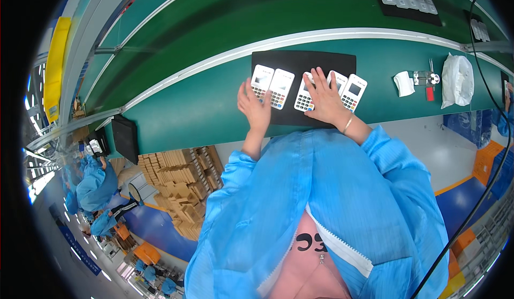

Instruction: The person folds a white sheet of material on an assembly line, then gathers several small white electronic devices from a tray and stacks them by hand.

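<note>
Several white card payment terminals with small screens and keypads lie face up in a row on a black mat (304,59). My left hand (254,107) rests at the lower part of the leftmost terminal (263,77), fingers apart, the thumb toward the neighbouring terminal (280,84). Spread flat, my right hand (327,102) lies over the right-hand group and partly hides it. Under its fingers are a terminal (303,102) on the left and another behind the fingers (340,80). The rightmost terminal (354,89) shows beside the hand.
On the green bench (198,95), a white pad (403,84), a clear pump bottle (423,78), a small red item (430,94) and a white plastic bag (458,79) stand to the right. A dark case (125,139) sits left. A black cable (484,192) hangs at right.
</note>
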A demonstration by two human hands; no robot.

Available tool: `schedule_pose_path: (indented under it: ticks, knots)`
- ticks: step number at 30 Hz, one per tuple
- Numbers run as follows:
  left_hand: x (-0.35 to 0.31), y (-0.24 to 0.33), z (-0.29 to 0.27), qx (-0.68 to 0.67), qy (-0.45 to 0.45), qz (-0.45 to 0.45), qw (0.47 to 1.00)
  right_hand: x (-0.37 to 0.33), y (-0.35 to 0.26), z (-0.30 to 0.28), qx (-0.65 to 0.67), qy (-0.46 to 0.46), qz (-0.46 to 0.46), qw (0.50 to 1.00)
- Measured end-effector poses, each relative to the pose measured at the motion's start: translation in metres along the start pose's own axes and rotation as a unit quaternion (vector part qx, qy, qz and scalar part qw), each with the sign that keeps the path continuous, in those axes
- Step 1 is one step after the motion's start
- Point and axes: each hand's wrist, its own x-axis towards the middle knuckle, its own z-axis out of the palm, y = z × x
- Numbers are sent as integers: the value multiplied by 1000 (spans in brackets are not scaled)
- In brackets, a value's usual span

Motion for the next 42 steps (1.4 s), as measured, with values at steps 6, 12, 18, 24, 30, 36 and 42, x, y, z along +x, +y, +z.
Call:
schedule_pose_path:
  ticks: [6, 12, 18, 24, 30, 36, 42]
  knots:
    - [-7, -32, 0, -138, -85, -72, 984, -67, 86, 12, 108, 296, 191, 930]
    - [-15, -28, -4, -168, -97, -58, 979, -92, 89, 27, 164, 73, 226, 957]
    - [-20, -33, -9, -197, -75, -86, 974, -73, 73, 20, 193, 12, 219, 956]
    - [-63, -37, -38, -40, -32, -41, 998, -41, 53, 34, 258, -20, 101, 961]
    - [-77, -41, -29, -24, -46, -53, 997, 35, 13, 27, 295, -178, 87, 935]
    - [-33, -90, -17, 27, 66, -129, 989, 83, -1, 29, 510, -108, -48, 852]
    - [69, -130, 4, 76, 94, -109, 987, 116, 122, 5, 233, 274, 116, 926]
